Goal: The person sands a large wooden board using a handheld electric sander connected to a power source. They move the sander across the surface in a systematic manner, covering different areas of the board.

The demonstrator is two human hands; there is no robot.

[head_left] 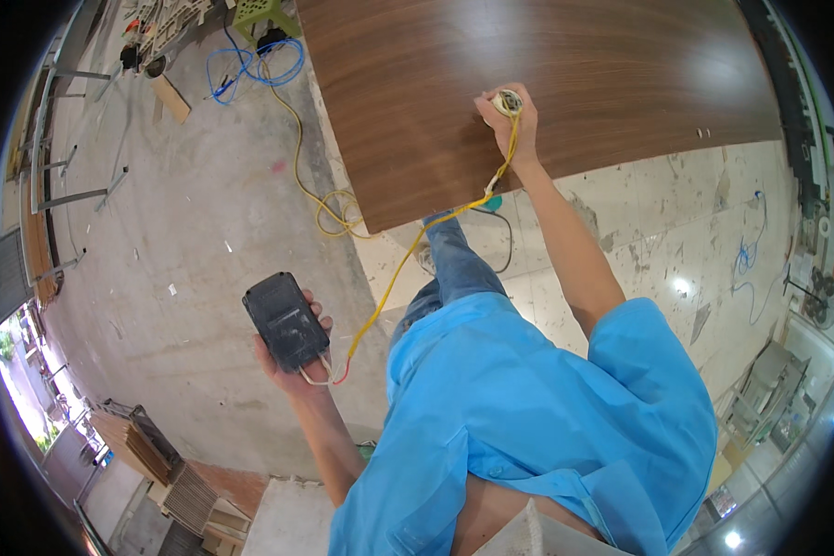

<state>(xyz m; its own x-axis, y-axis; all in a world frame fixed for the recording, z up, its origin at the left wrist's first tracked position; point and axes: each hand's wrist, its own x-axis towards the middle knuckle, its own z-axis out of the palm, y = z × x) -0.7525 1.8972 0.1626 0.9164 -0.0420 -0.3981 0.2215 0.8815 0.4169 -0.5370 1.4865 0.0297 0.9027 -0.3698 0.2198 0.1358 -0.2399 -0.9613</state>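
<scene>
My left hand (275, 357) is closed around a black box (287, 320), flat and rectangular with rounded corners, held up over the floor. Pale wires come out of its lower end and meet a yellow cable (386, 295). That cable runs across in front of me to my right hand (521, 130). Over the brown wooden tabletop (584, 88), my right hand grips a small round whitish object (506, 102) with an open, darker top. The yellow cable hangs down from this object. Its lower part is hidden by my fingers, so I cannot tell what kind of thing it is.
A blue cable coil (283, 63) and a green plastic stool (261, 17) are at the far left. Another yellow cable (298, 157) trails over the concrete floor beside the table. Metal frames (74, 199) stand along the left. Stacked boards (130, 445) lie at the lower left.
</scene>
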